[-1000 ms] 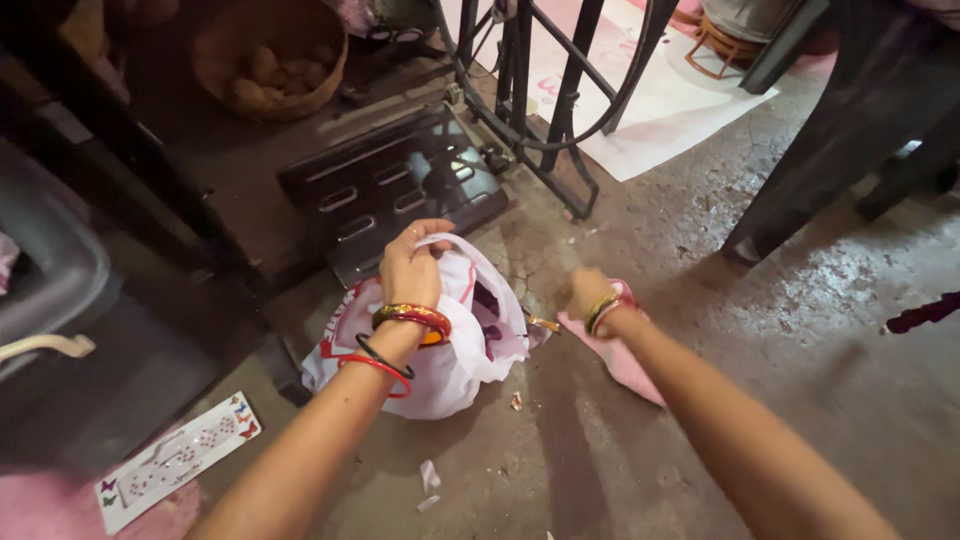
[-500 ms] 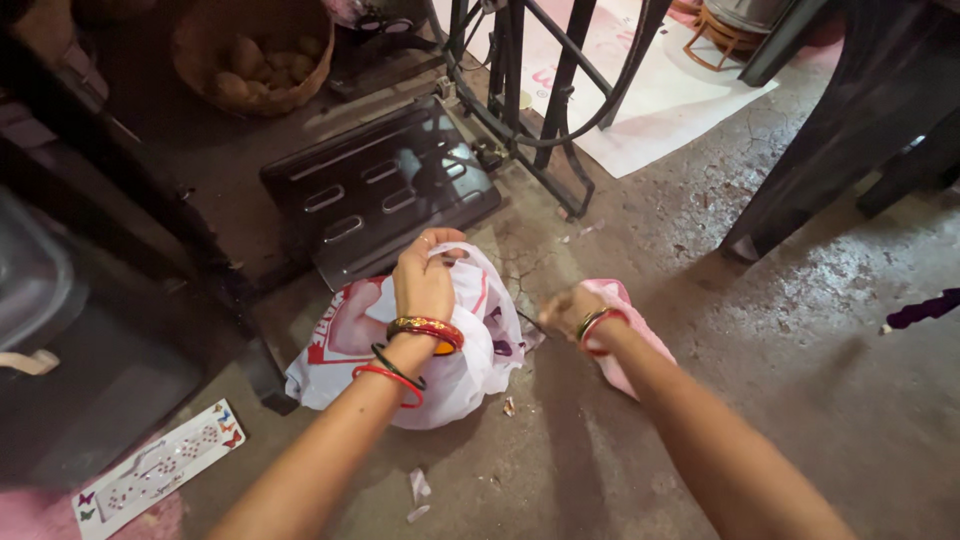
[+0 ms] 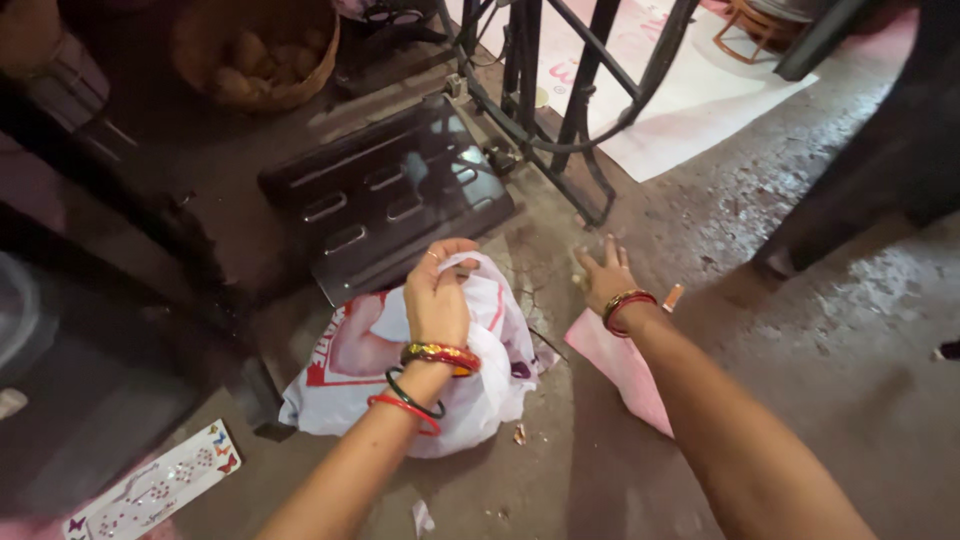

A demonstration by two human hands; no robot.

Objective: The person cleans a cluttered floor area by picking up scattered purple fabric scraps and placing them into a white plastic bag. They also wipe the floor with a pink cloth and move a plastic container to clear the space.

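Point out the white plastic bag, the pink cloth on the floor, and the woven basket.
white plastic bag (image 3: 350, 385): head view, on its printed side left of the left wrist.
pink cloth (image 3: 628, 368): head view, on its flat middle beside the right forearm.
woven basket (image 3: 290, 92): head view, on its lower rim.

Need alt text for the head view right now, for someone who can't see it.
The left hand grips the top of a white plastic bag on a concrete floor, while the right hand reaches open-fingered over the floor above a pink cloth. A black treadle plate lies behind.
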